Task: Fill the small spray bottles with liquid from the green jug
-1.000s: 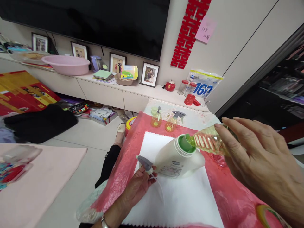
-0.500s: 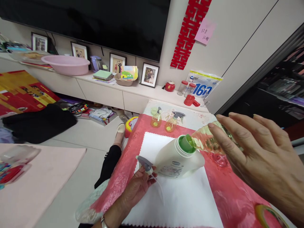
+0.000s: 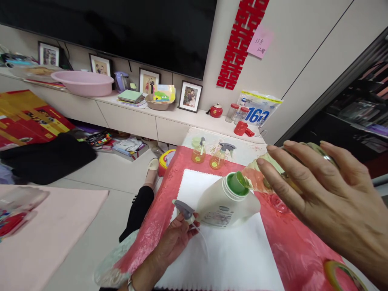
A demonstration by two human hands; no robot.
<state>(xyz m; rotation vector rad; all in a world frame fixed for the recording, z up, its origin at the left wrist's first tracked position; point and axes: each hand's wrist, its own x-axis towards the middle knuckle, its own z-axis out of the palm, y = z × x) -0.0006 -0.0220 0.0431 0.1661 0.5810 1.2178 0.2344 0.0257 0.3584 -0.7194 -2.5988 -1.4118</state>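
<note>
My left hand (image 3: 178, 236) pinches a grey spray nozzle (image 3: 185, 210) by its collar, its thin clear tube (image 3: 203, 238) hanging down over the white sheet. Beside it stands a large white jug (image 3: 216, 206) with its mouth uncovered. A green funnel-like piece (image 3: 238, 184) sits in that mouth. My right hand (image 3: 318, 186) grips a clear bottle (image 3: 253, 173) that is tipped nearly on its side. The bottle's neck meets the green piece, and yellowish liquid shows at the neck. Most of the bottle is hidden behind my fingers.
Two spray bottles (image 3: 217, 159) with yellow liquid stand behind the jug. A white scalloped sheet (image 3: 242, 258) covers part of the red tablecloth (image 3: 297, 238). At the right edge lies a tape roll (image 3: 342, 275). Red-lidded jars (image 3: 232, 113) stand on the cabinet.
The tipped bottle and my right hand have shifted slightly left, with the bottle tilted a little further. My left hand keeps its hold on the nozzle.
</note>
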